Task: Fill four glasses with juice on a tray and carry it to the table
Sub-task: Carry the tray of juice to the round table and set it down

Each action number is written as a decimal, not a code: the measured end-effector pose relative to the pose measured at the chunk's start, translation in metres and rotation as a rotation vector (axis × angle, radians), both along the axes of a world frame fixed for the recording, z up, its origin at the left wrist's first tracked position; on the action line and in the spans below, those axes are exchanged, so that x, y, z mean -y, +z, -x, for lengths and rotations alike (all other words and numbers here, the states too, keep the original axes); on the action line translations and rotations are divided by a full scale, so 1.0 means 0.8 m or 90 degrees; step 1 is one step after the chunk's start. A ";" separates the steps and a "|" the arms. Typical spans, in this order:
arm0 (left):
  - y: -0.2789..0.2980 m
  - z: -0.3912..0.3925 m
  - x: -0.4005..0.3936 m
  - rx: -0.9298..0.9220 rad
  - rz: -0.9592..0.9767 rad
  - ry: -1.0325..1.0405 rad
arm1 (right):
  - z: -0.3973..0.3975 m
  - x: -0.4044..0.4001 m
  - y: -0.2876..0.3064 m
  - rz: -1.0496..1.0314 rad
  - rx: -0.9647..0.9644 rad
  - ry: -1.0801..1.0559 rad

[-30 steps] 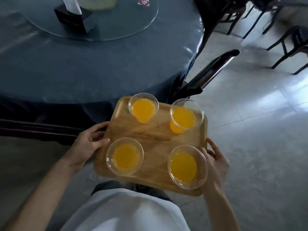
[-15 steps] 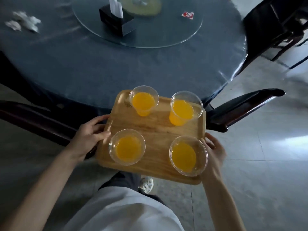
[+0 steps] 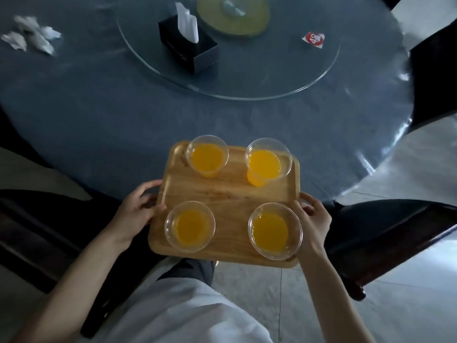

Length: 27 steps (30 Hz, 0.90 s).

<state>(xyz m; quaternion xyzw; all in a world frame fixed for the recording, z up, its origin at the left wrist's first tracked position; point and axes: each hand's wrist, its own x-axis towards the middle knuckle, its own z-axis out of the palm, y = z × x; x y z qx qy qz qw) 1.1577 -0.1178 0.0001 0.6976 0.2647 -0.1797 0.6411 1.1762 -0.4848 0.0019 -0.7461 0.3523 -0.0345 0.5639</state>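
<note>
I hold a wooden tray level in front of me, its far end over the near edge of the round table. My left hand grips the tray's left rim and my right hand grips its right rim. Several clear plastic glasses of orange juice stand upright on it: a far-left glass, a far-right glass, a near-left glass and a near-right glass.
The table has a dark blue cover and a glass turntable carrying a black tissue box and a yellow dish. Crumpled tissues lie far left. Dark chairs stand at my left and right.
I have come closer to the table. The tray's far end now reaches over the table's near edge, between the two chairs. Both hands keep their grip.
</note>
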 end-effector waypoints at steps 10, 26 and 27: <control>-0.048 -0.135 0.013 -0.058 -0.036 0.007 | -0.140 -0.010 -0.054 0.019 -0.048 0.000; -0.082 -0.185 0.026 -0.104 -0.032 0.030 | -0.214 0.004 -0.093 0.063 -0.060 0.031; -0.084 -0.185 0.026 -0.104 -0.031 0.035 | -0.215 0.005 -0.095 0.065 -0.061 0.033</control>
